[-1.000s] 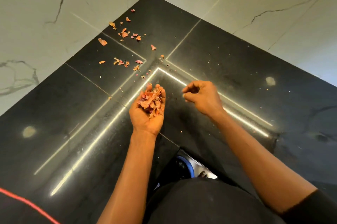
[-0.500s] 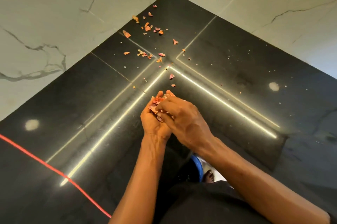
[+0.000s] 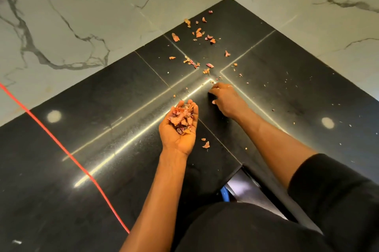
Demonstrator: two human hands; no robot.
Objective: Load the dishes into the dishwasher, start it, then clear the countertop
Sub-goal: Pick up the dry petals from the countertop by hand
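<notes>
A red cord [image 3: 61, 145] runs aslant across the left side of the frame, from the marble wall [image 3: 82, 26] at the left edge down over the black counter [image 3: 102, 169] toward the bottom centre. A round glare spot shows on the counter just right of the cord.

At the middle of the frame the left hand [image 3: 180, 128] lies palm up above the counter. Its grip is loose, with the fingers only gently cupped. It carries a heap of peel scraps [image 3: 182, 117], orange and pink, in the palm. Two small scraps lie on the counter just lower right of this hand.

Just right of it, and a little higher in the frame, the right hand [image 3: 225, 98] is turned palm down. Its fingers are curled and their tips are at the counter where two bright seams meet. Whether this grip has closed on a scrap cannot be told. A tiny fragment sits right at the fingertips.

Above both hands, loose scraps [image 3: 199, 34] lie strewn over the counter up toward the corner of the walls. Finer crumbs trail off to the right. A black sleeve [image 3: 338, 190] covers the right upper arm at the lower right.
</notes>
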